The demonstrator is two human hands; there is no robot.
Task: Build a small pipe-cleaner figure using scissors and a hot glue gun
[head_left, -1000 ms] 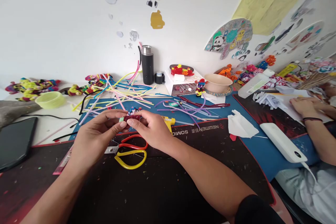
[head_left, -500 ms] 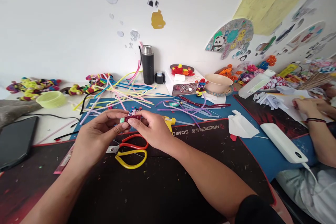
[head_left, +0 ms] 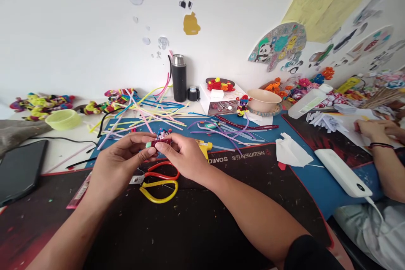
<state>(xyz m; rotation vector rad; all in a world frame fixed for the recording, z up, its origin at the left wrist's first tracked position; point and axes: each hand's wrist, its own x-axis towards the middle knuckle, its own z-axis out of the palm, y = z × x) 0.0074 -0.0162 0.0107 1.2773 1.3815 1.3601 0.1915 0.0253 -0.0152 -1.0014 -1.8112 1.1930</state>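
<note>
Both hands hold a small pipe-cleaner figure (head_left: 163, 133) at the middle of the desk. Its head end is blue, pink and white, its body dark red, with a mint-green tip to the left. My left hand (head_left: 122, 160) pinches the green end between thumb and fingers. From the other side, my right hand (head_left: 182, 152) grips the dark red part, thumb on top. Fingers cover much of the figure. Just below lie scissors (head_left: 160, 180) with one red and one yellow handle loop. A yellow glue gun (head_left: 204, 148) lies partly behind my right hand.
Loose pipe cleaners (head_left: 152, 109) spread behind the hands. A black thermos (head_left: 179, 80) stands by the wall, a beige bowl (head_left: 264, 100) further right. A phone (head_left: 20, 171) lies left, a white power bank (head_left: 343, 173) right. A co-worker's hands (head_left: 370, 130) rest at far right.
The view has shifted very slightly. Both hands keep their hold on the figure, in nearly the same place.
</note>
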